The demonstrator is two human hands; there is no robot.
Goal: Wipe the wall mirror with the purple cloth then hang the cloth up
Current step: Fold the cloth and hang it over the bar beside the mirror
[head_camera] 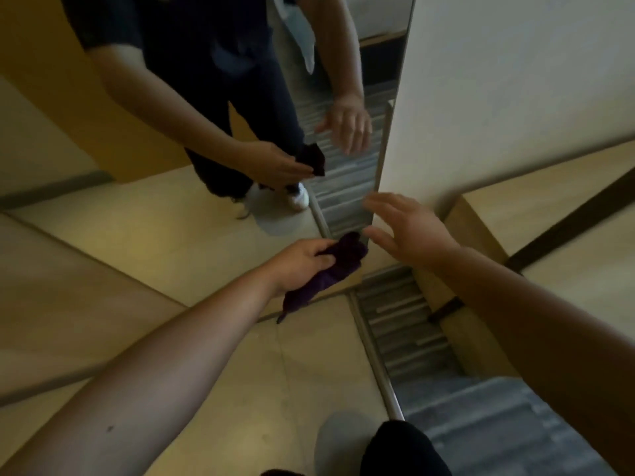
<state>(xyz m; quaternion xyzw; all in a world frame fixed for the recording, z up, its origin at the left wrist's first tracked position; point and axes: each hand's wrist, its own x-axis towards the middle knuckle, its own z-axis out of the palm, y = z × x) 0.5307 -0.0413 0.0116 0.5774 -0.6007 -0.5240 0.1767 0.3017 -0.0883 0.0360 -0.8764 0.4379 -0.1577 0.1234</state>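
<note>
A tall wall mirror (pixel 165 207) fills the upper left of the head view and reaches down to the floor. My left hand (pixel 302 261) grips a bunched purple cloth (pixel 330 269) close to the mirror's lower right corner; whether the cloth touches the glass I cannot tell. My right hand (pixel 409 231) hovers just right of the cloth with fingers spread and nothing in it, near the mirror's right edge. Both arms, both hands and the cloth show again as reflections in the glass.
A white wall (pixel 498 80) runs along the right of the mirror. Below it a pale wooden ledge (pixel 536 207) juts out. A metal strip (pixel 374 359) divides the beige floor from grey striped carpet (pixel 405 324). My shoe (pixel 343 441) is at the bottom edge.
</note>
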